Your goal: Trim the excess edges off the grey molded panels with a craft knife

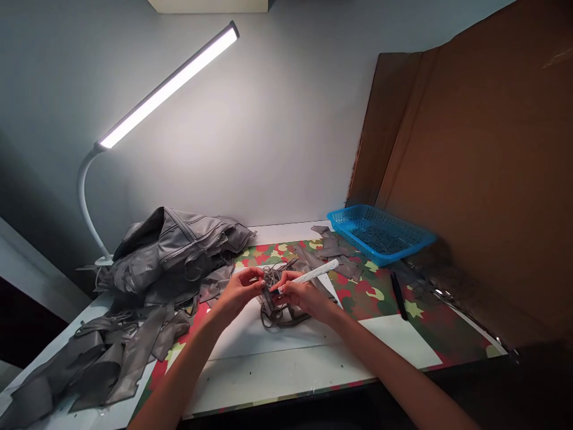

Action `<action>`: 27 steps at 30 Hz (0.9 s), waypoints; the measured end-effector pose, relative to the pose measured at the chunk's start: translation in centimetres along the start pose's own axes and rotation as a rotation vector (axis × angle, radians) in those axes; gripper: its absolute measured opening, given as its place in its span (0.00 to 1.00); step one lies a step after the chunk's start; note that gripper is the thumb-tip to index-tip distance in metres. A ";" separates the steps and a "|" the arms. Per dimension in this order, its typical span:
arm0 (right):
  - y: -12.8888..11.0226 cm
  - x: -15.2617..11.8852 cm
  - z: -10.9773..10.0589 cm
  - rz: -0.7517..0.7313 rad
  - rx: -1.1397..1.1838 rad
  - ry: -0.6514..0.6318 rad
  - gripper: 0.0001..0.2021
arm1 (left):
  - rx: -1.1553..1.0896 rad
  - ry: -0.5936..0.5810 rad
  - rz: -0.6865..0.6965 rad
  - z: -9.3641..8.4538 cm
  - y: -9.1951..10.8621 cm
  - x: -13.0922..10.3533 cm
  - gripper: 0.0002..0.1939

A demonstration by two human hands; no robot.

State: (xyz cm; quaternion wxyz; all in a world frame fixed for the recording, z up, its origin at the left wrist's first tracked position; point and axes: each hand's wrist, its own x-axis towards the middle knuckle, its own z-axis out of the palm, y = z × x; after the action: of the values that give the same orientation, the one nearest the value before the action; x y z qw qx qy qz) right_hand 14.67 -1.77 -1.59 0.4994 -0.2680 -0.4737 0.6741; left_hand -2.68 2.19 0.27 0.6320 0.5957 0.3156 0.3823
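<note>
Near the middle of the table, my left hand [242, 292] pinches the edge of a grey strip [267, 301], its fingers closed. My right hand [301, 294] is closed around a white-wrapped pen-like tool [317, 272], whose dark tip end points left at the strip. The two hands are close together, with the strip between them. Around and beneath the fingers lies a tangle of thin grey strips [290, 315], partly hidden by the right hand. White sheets [264, 364] lie under the tangle.
A grey leather-like heap [179, 245] and loose pieces [102, 358] lie left. At the right are a blue basket [382, 258], a black tool [398, 295] and a large cardboard sheet [483, 179]. Grey scraps [333, 248] lie behind the hands. A lit lamp [170, 86] stands back left.
</note>
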 end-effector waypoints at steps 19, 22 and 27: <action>0.1 0.4 -0.2 -0.172 -0.299 0.235 0.09 | 0.530 0.016 0.073 0.8 -0.8 0.2 0.11; 0.6 0.5 -0.5 -0.181 -0.405 0.245 0.09 | 0.504 0.035 0.076 0.9 -1.1 0.3 0.09; 0.8 0.4 -0.6 -0.200 -0.579 0.273 0.09 | 0.429 0.057 0.043 0.8 -1.4 0.5 0.10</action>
State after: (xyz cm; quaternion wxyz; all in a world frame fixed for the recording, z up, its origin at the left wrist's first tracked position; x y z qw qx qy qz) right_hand 14.70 -1.16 -2.53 0.5251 -0.4389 -0.5982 0.4168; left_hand -1.60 2.18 -1.05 0.4732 0.7122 0.3947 0.3364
